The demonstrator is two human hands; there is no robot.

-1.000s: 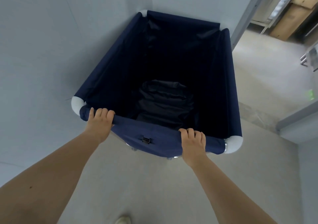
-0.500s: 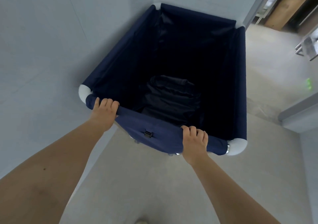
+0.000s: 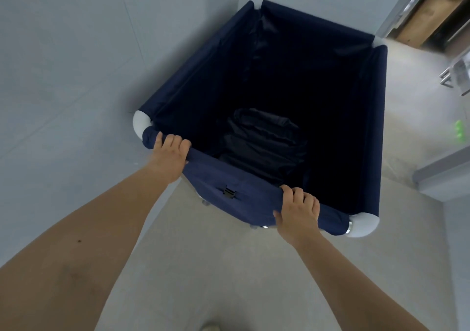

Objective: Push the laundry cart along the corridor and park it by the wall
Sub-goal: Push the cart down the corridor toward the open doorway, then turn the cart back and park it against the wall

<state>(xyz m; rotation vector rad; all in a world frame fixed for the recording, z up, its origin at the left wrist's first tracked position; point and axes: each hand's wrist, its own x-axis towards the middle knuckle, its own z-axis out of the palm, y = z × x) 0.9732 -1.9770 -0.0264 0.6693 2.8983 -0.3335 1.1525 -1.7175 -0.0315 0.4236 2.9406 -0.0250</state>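
Note:
The laundry cart (image 3: 188, 81) is a deep navy fabric bin on a frame with white corner caps. It stands in a corner, its left side along the pale wall (image 3: 76, 76) and its far end close to the back wall. A dark crumpled cloth (image 3: 264, 140) lies at its bottom. My left hand (image 3: 171, 152) grips the near rim by the left corner cap. My right hand (image 3: 297, 211) grips the same rim near the right corner cap. A small black buckle (image 3: 229, 192) sits on the front panel between my hands.
Grey concrete floor (image 3: 229, 267) stretches under me and to the right. A doorway with a metal frame (image 3: 401, 7) and wooden boards opens at the upper right. A low grey ledge (image 3: 442, 175) juts in at the right. My shoe tip (image 3: 209, 327) shows at the bottom.
The cart has shifted further right and forward in view, closer into the corner. Both hands keep their hold on the near rim.

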